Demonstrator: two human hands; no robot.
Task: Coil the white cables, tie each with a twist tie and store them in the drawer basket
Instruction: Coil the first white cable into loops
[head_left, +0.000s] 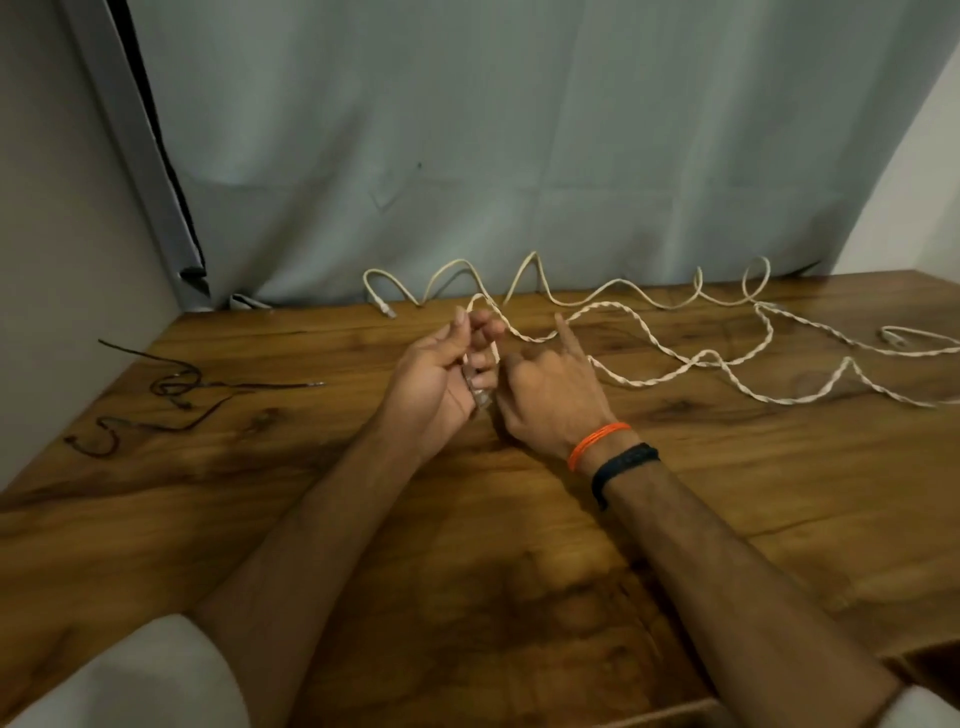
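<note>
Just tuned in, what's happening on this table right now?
A person is starting to coil a white braided cable: the left hand holds its connector end with a first small loop, and the right hand works beside it. Most of it still snakes loose across the wooden table. A second white cable lies uncoiled by the curtain; dark twist ties wait at left.

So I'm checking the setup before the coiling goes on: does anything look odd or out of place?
No damage shows. The white cables sprawl in kinks over the table, uncoiled; both hands hold one end. The black ties lie bent at the left. No drawer basket is in view.
</note>
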